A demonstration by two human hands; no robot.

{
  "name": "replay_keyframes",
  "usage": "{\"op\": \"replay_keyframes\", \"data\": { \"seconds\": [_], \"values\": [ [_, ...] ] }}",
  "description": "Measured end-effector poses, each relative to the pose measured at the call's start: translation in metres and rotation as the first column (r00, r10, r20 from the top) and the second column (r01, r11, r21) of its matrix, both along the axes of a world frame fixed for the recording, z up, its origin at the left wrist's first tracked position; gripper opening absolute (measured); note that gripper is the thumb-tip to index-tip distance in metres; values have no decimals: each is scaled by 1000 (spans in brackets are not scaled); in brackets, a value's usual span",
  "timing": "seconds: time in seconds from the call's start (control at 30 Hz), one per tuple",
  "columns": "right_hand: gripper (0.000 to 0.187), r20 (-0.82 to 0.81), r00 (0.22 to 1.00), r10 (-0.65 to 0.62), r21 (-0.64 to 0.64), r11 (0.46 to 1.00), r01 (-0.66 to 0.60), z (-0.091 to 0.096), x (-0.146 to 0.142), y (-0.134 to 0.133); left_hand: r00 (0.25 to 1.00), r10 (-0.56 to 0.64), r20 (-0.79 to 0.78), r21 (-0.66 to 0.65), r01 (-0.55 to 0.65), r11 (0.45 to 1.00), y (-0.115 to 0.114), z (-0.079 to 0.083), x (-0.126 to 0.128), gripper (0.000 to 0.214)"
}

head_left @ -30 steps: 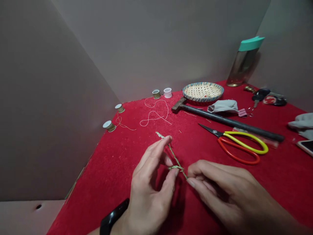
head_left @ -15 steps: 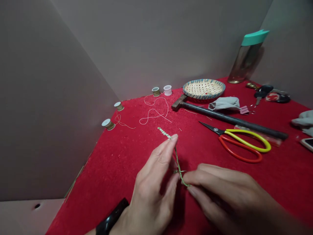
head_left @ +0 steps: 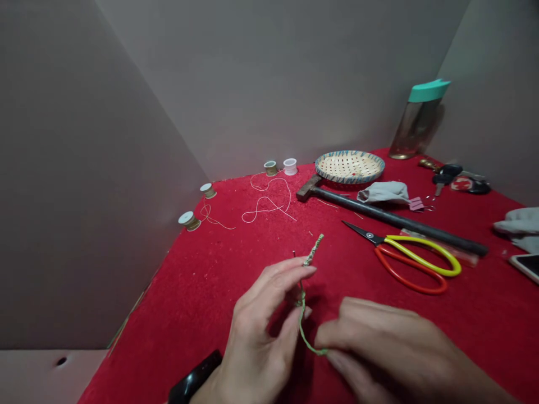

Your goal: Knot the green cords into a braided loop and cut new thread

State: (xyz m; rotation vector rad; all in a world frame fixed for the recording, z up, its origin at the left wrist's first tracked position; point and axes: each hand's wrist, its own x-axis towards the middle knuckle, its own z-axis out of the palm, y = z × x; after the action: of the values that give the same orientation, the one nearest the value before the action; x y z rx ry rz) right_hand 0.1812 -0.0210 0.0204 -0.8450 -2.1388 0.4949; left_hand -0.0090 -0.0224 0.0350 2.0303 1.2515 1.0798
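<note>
A green braided cord (head_left: 314,250) runs between my two hands above the red cloth. My left hand (head_left: 265,325) grips it with fingers curled; the thicker braided end sticks up past the fingertips. A thin dark tip shows just beside that end. From the left hand, a loose green strand (head_left: 304,332) curves down to my right hand (head_left: 379,342), which pinches it between thumb and forefinger. Part of the cord is hidden inside the left hand's fingers.
Scissors (head_left: 404,252) with yellow and red handles lie right, below a hammer (head_left: 379,214). Behind are a woven basket (head_left: 349,178), a white glove (head_left: 383,192) and a bottle (head_left: 421,120). Thread spools (head_left: 189,221) stand along the left and back edges, with loose white thread (head_left: 269,209).
The braided end has swung from pointing left to pointing up and right. My right hand has lowered slightly, and the strand between the hands now bows. The view has tilted up a little.
</note>
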Motion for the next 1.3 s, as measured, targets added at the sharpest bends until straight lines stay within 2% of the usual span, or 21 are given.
{"op": "replay_keyframes", "data": {
  "seconds": [0.07, 0.13, 0.2, 0.27, 0.3, 0.33, 0.4, 0.43, 0.53, 0.6, 0.67, 0.73, 0.8, 0.87, 0.97, 1.03, 1.13, 1.23, 1.3],
  "values": [
    [21, -61, 998, 13, -171, 985, -24, 10, 3, 4, 1000, -10, 23, -13, 11, 1000, -1, -1, -1, 45],
    [16, -131, 991, -38, -375, 927, -14, 16, 4, 8, 998, -37, 57, -29, 39, 999, -2, -3, -1, 45],
    [13, -237, 962, -137, -583, 812, -28, 19, 3, 11, 994, -66, 84, -62, 72, 996, -3, -3, -1, 45],
    [22, -339, 914, -223, -722, 685, -101, 20, 3, 13, 989, -103, 105, -104, 114, 988, -2, -2, -1, 43],
    [24, -366, 901, -232, -750, 647, -138, 21, 3, 15, 985, -130, 114, -123, 144, 982, -2, 0, 0, 42],
    [20, -378, 899, -220, -755, 636, -161, 21, 3, 16, 979, -162, 122, -135, 178, 975, -2, 1, 0, 41],
    [10, -370, 912, -176, -729, 663, -168, 21, 3, 18, 964, -226, 142, -141, 246, 959, -1, 4, 2, 37],
    [11, -361, 918, -164, -712, 684, -158, 21, 4, 19, 958, -241, 153, -155, 264, 952, -1, 5, 2, 34],
    [15, -367, 909, -198, -695, 708, -126, 23, 6, 21, 950, -179, 255, -292, 252, 923, 0, 8, 3, 16],
    [15, -380, 903, -201, -703, 697, -140, 24, 7, 22, 911, -87, 402, -450, 280, 848, 1, 9, 3, 6],
    [15, -381, 906, -187, -715, 681, -160, 26, 7, 22, 811, -1, 585, -539, 389, 747, 3, 8, 4, 5],
    [16, -391, 906, -164, -723, 663, -193, 26, 7, 22, 704, 64, 707, -550, 490, 676, 4, 6, 7, 4],
    [16, -405, 904, -136, -729, 645, -230, 25, 5, 21, 665, 84, 742, -550, 532, 644, 5, 5, 10, 8],
    [16, -401, 908, -121, -732, 639, -238, 23, 4, 20, 680, 87, 728, -574, 535, 620, 6, 4, 12, 9],
    [11, -348, 928, -131, -728, 662, -180, 20, 3, 19, 703, 112, 702, -616, 521, 590, 7, 3, 14, 13],
    [9, -321, 936, -144, -723, 676, -144, 18, 3, 20, 706, 145, 693, -628, 494, 601, 7, 2, 13, 13],
    [12, -323, 933, -160, -732, 667, -139, 16, 3, 22, 672, 196, 714, -616, 469, 633, 8, 1, 14, 14],
    [16, -311, 936, -167, -732, 669, -124, 14, 4, 22, 661, 229, 715, -630, 466, 621, 7, 0, 15, 14],
    [16, -282, 946, -159, -708, 700, -94, 12, 3, 22, 671, 237, 702, -645, 460, 610, 7, 0, 15, 14]
  ]
}}
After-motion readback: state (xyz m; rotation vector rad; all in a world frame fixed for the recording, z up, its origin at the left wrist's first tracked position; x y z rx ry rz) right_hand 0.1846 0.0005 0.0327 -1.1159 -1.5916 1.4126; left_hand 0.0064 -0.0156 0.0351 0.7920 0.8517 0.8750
